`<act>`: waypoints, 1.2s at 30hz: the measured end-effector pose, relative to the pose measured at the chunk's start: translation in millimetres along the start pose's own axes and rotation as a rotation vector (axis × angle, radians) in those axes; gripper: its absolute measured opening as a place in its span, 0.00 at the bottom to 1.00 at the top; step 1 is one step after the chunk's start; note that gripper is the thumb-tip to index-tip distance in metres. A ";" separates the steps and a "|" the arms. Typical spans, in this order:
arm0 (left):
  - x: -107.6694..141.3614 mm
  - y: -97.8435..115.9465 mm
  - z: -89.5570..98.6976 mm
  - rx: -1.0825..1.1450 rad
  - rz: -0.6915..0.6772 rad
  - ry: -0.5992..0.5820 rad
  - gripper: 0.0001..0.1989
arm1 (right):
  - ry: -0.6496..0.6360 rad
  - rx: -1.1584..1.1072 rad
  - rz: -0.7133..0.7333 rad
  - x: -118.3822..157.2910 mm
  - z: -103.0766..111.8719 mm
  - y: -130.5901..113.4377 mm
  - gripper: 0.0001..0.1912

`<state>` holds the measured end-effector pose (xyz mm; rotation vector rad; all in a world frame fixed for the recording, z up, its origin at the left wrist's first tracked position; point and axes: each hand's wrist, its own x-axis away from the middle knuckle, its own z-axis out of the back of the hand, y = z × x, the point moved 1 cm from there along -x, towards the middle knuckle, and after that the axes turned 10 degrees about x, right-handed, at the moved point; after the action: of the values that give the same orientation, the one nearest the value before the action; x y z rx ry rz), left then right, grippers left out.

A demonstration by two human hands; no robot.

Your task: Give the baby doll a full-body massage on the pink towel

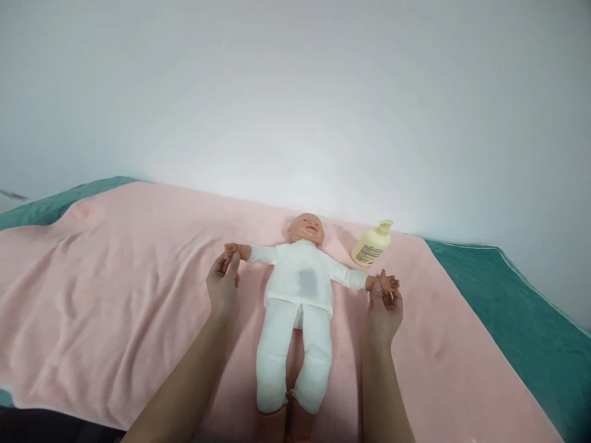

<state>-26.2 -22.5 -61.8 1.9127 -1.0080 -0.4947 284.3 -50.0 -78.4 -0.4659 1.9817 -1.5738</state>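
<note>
A baby doll point(301, 277) in a white top and white trousers lies on its back, head toward the wall, with both arms stretched out sideways. A grey patch marks the front of its top. My left hand point(224, 283) is closed on the doll's hand at the left, thumb on top. On the other side, my right hand point(385, 311) grips the doll's other hand near the wrist, and the doll's small fingers stick out past my thumb. The doll's feet run off the bottom of the view.
A pale yellow pump bottle point(370, 246) stands on the pink blanket point(115, 277), close to the doll's arm at the right. Green cloth point(517, 314) shows beyond the blanket on both sides. A plain white wall point(295, 111) rises behind.
</note>
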 end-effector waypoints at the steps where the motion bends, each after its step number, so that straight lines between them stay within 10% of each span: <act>1: 5.8 -0.1 -3.0 -0.061 -0.061 -0.059 0.22 | -0.006 0.021 0.077 6.6 -4.1 -6.0 0.26; 10: 44.0 -24.5 -17.8 -0.486 -0.681 -0.845 0.11 | -0.404 0.313 0.698 55.2 -26.4 -13.4 0.16; 20: 45.8 -26.1 -23.2 -0.578 -0.882 -1.021 0.13 | -0.555 0.427 1.038 57.7 -31.8 -19.6 0.15; 27: 47.0 -20.2 -23.1 -0.503 -0.629 -0.895 0.11 | -0.523 0.350 0.878 56.2 -30.3 -17.3 0.14; 36: -0.1 3.7 -0.9 0.094 0.075 -0.024 0.23 | -0.078 -0.016 0.102 11.4 -8.9 -10.3 0.25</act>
<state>-27.3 -23.0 -58.2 1.9471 -1.1322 -0.4345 269.1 -52.4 -69.5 -0.4193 1.9291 -1.4568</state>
